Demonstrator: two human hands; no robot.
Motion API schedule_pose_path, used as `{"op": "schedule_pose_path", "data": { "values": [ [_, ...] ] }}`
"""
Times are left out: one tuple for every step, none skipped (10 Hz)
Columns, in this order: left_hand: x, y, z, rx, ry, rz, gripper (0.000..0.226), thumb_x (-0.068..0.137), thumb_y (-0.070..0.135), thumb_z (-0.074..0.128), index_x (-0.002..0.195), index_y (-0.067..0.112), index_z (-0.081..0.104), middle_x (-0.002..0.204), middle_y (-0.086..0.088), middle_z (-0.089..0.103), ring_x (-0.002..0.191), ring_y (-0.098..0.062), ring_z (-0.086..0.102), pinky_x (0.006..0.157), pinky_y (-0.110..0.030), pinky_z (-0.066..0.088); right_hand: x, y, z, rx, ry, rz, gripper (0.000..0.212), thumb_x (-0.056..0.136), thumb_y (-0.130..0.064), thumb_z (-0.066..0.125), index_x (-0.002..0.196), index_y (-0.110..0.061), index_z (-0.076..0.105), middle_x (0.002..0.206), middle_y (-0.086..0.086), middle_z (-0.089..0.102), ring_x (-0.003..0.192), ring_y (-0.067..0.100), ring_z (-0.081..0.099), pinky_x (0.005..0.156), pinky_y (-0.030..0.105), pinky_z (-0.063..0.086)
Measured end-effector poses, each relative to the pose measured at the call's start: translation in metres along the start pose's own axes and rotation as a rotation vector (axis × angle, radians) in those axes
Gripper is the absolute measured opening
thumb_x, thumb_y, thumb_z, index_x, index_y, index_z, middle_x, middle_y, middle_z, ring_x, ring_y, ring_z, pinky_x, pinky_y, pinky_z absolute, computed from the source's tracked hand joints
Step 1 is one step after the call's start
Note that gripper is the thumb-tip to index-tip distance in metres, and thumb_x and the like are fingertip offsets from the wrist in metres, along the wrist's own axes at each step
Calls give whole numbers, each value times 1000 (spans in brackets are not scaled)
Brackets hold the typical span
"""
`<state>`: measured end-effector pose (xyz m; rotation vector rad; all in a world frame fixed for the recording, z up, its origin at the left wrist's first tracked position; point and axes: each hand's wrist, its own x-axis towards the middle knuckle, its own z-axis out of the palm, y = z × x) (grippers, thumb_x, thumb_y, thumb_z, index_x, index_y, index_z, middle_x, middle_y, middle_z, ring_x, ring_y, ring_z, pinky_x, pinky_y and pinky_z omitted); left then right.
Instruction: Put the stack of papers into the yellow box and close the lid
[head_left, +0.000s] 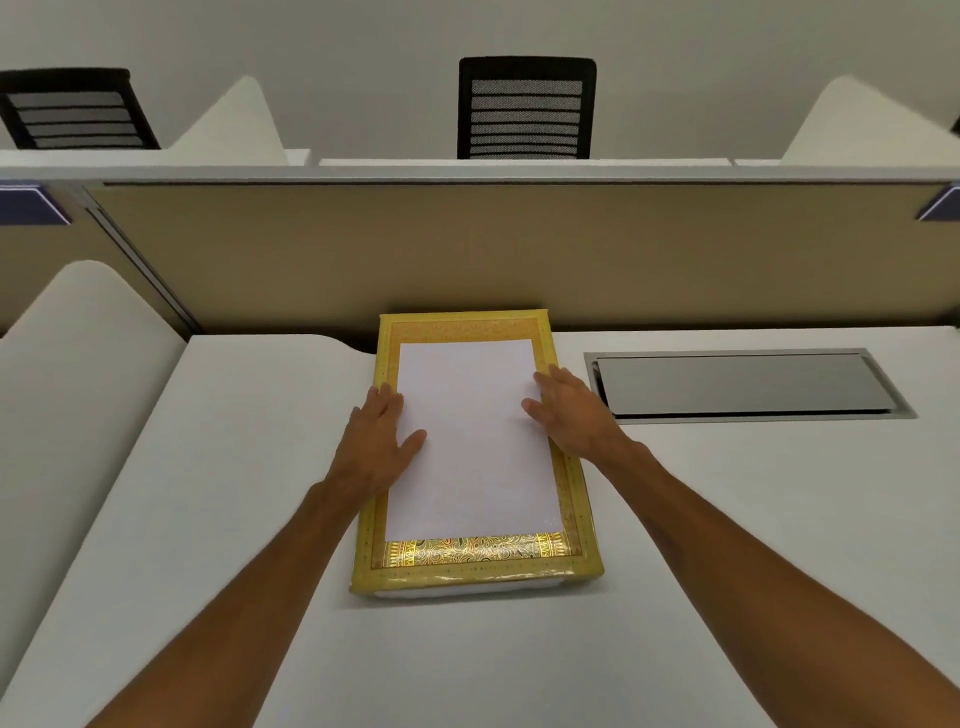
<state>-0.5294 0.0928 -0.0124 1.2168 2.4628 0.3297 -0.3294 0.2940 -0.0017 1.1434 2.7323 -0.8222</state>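
Note:
A flat yellow box (475, 569) with gold ornament lies on the white desk in front of me, its lid down. A white stack of papers (472, 447) rests on top of the lid, inside the gold border. My left hand (382, 441) lies flat on the left edge of the papers, thumb on the sheet. My right hand (571, 410) lies flat on the right edge, fingers spread onto the paper. Neither hand grips anything.
A grey metal cable hatch (748, 384) is set into the desk to the right of the box. A beige partition (467, 249) stands right behind the box. A white curved divider (78, 364) rises on the left. Black chairs (525, 106) stand beyond the partition.

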Motion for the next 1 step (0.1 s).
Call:
{"op": "schedule_pose_path", "data": {
  "values": [
    [-24,19,0,-22,63,31,72,99,50,44,157,12,22,168,-7,5,155,-25,3,125,-44,8,-25,-1,-6,14,84,1,61,104,-47,42,156,-15,34,168,8,21,154,29,20,120,48,25]
  ]
}}
